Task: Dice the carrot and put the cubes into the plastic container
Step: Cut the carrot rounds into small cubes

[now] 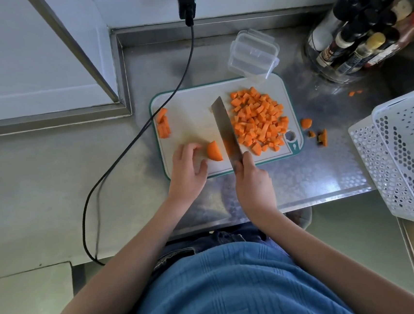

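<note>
Right hand (pixel 252 177) gripping knife (pixel 226 127), left hand (pixel 189 163) loosely curled beside carrot piece (pixel 214 151); bottle labels (pixel 342 52) unreadable.

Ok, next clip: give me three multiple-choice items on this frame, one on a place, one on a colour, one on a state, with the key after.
1. Where does the pile of carrot cubes lie?
A. in the plastic container
B. on the right part of the cutting board
C. in the white basket

2. What colour is the rim of the cutting board?
A. red
B. yellow
C. teal green

3. What is the state of the plastic container?
A. holds no carrot
B. half full of cubes
C. held in the left hand

Key: 1 B, the cubes sit heaped on the board right of the knife. 2 C, a teal edge runs round the white board. 3 A, it stands behind the board and looks clear right through.
</note>
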`<state>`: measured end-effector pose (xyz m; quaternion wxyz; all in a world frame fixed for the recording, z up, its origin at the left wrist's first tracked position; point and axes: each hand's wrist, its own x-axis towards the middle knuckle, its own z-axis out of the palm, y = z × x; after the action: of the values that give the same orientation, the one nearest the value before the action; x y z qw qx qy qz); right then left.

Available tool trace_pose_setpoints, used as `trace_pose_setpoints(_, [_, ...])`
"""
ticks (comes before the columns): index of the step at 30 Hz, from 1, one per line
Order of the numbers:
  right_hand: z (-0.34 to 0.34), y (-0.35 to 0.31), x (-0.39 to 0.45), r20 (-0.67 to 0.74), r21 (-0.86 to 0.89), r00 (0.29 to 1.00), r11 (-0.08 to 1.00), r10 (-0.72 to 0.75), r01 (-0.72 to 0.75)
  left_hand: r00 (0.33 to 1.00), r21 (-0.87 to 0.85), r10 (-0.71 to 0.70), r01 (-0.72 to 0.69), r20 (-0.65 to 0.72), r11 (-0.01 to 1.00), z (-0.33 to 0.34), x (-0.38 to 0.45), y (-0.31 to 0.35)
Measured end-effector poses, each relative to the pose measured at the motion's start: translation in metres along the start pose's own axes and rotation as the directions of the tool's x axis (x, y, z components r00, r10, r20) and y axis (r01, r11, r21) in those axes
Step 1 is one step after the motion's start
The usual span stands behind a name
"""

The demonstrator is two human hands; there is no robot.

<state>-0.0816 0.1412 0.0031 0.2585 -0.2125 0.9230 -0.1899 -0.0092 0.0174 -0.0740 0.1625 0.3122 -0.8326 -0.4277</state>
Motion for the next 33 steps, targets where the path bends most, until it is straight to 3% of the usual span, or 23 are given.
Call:
trace_pose_setpoints(4, [0.005,-0.010,-0.003,0.000,-0.012,0.998,0.998,-0.060,0.060,0.997,0.167,-0.049,0.059,-0.065,0.984,0.002,0.005,0.002])
trace_pose_setpoints(8, [0.009,-0.014,0.002,0.003,-0.051,0.997,0.995,-0.083,0.083,0.978,0.336,-0.208,0.189,0.024,0.923,0.012,0.014,0.012])
trace_pose_setpoints(11, [0.011,-0.014,0.007,-0.002,-0.048,0.997,0.996,-0.073,0.073,0.979,0.397,-0.203,0.177,0.023,0.901,0.017,0.013,0.013])
trace_pose_setpoints(23, [0.020,-0.014,0.011,0.026,-0.164,0.998,0.985,-0.057,0.061,0.977,0.458,-0.209,0.170,0.036,0.872,0.023,0.013,0.017])
trace_pose_setpoints(29, [0.023,-0.020,0.018,0.105,-0.263,0.994,0.964,0.005,0.023,0.971,0.500,-0.234,0.175,0.057,0.848,0.024,0.014,0.019])
trace_pose_setpoints(33, [0.023,-0.019,0.018,0.104,-0.244,0.995,0.969,0.000,0.025,0.973,0.508,-0.227,0.177,0.039,0.843,0.024,0.014,0.021])
